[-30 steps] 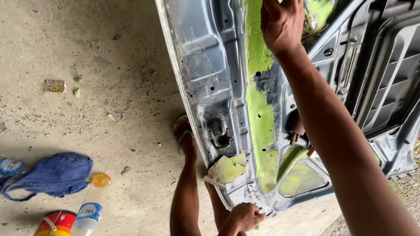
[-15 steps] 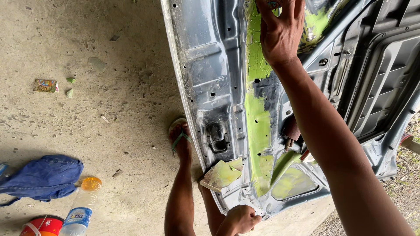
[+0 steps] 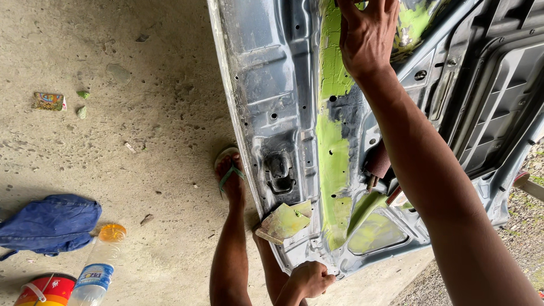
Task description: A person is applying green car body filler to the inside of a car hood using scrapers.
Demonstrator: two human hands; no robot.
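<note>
a stamped sheet-metal car door panel [image 3: 272, 85], grey-blue, ribbed and punched with small holes, is held upright on the concrete floor [image 3: 141, 68]. matte lime-green filler [image 3: 331, 153] is smeared in a long vertical band down its middle, with more at 5 o'clock. the right hand [image 3: 368, 34] is pressed flat on the panel at 12 o'clock, fingers spread, grip apart, nothing clamped. the left hand [image 3: 309, 279] is curled at 6 o'clock on the panel's lower edge; grip closed around that rim. a flat square spreader board [image 3: 282, 222], filler-stained, is seen resting on the panel just above the left hand. a foot in a green-strapped sandal [image 3: 229, 173] is set beside the panel at 9 o'clock. at 8 o'clock a blue cloth bag [image 3: 51, 224], a clear plastic bottle [image 3: 99, 263] with orange cap and a red tin [image 3: 42, 290] are laid on rough pitted concrete. versus half a second ago, the right hand is unmoved; the bag and bottle are framed slightly further right.
</note>
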